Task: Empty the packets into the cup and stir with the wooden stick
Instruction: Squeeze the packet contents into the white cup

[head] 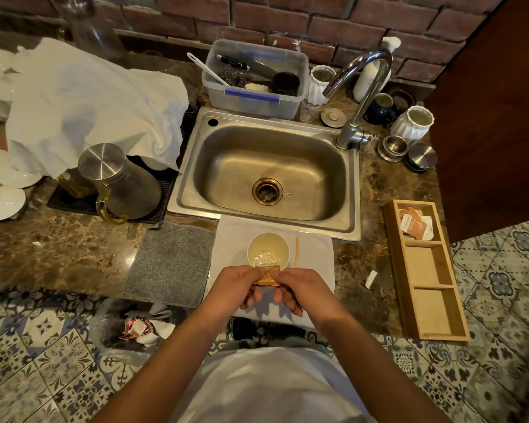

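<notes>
Just in front of the sink, an orange packet is held between both hands over the near rim of a white cup. The packet's left edge is pinched by the left hand and its right edge by the right hand, thumbs on top, the remaining fingers curled loosely beneath. Whether the packet is torn open cannot be told. Some pale granular matter is seen at the bottom of the cup. The cup is stood on a white cloth spread on the marble counter, and a wooden stick is laid flat on that cloth just right of the cup, apart from it. A grey mat is placed beside the cloth on its left. At the right end of the counter a wooden tray with 3 compartments is set, and more packets are kept in its far compartment. A small white scrap is left on the counter between cloth and tray.
</notes>
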`<state>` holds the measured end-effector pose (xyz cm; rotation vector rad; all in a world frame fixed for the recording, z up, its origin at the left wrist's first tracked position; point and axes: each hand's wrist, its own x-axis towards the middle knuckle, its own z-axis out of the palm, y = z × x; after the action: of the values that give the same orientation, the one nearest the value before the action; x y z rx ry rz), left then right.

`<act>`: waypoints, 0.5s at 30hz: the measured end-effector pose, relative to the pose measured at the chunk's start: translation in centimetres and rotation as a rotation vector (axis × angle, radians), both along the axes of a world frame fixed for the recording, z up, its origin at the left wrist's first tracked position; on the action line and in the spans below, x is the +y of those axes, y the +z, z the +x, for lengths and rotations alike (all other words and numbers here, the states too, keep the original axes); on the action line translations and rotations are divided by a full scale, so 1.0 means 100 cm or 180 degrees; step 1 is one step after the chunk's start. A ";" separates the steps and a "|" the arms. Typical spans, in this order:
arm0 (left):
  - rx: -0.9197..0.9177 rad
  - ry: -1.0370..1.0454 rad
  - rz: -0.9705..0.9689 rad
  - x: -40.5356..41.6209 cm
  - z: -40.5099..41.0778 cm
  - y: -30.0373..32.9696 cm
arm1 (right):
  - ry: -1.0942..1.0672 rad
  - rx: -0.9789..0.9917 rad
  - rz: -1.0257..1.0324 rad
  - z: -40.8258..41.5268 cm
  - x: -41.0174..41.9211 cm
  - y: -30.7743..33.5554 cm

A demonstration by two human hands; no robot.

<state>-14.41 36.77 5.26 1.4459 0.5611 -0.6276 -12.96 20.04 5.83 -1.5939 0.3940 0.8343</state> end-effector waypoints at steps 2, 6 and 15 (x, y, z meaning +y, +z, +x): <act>0.0047 0.0023 -0.0091 0.000 0.000 -0.002 | 0.0002 -0.0012 0.0021 0.000 -0.001 -0.001; 0.0052 -0.0035 -0.0180 0.000 -0.001 -0.003 | -0.0031 -0.0053 0.0035 0.000 -0.004 0.000; 0.0017 -0.0042 -0.0151 -0.001 -0.002 -0.002 | 0.0002 -0.0047 0.0019 0.001 -0.008 -0.003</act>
<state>-14.59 36.64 5.08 1.4047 0.5379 -0.6514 -12.88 19.28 5.54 -1.5939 0.3804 0.8230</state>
